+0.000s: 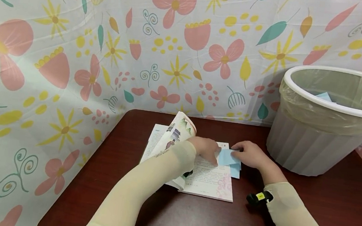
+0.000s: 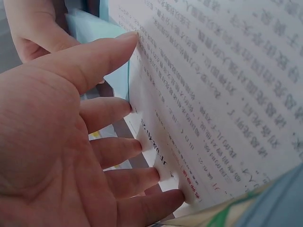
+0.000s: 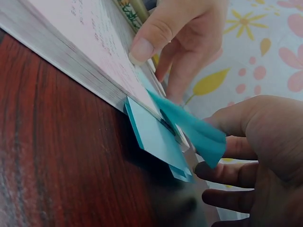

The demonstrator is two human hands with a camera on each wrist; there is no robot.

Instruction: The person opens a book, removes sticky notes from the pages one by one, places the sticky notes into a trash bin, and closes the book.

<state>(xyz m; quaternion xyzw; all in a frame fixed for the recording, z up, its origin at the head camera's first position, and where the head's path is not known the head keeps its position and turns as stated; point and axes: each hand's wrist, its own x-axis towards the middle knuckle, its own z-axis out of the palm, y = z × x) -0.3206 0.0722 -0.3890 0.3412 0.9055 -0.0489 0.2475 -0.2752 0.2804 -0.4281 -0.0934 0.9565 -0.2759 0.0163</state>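
An open book (image 1: pixel 207 180) lies on the table, its left-hand pages (image 1: pixel 176 132) curling up with coloured pictures. My left hand (image 1: pixel 205 149) rests on the printed page, its spread fingertips (image 2: pixel 124 108) touching the paper near the edge. Light blue paper slips stick out from the book's right side. One upper slip (image 3: pixel 201 132) is bent away from the page, and my right hand (image 3: pixel 272 146) pinches its outer end between thumb and fingers. Below it, another blue slip (image 3: pixel 154 137) emerges from between the pages.
A ribbed bin (image 1: pixel 310 145) with a plastic liner and white rim stands at the right, a blue piece of paper (image 1: pixel 324 96) inside. The dark red table (image 1: pixel 209 222) meets a flower-patterned cloth (image 1: pixel 174 53) behind and at the left.
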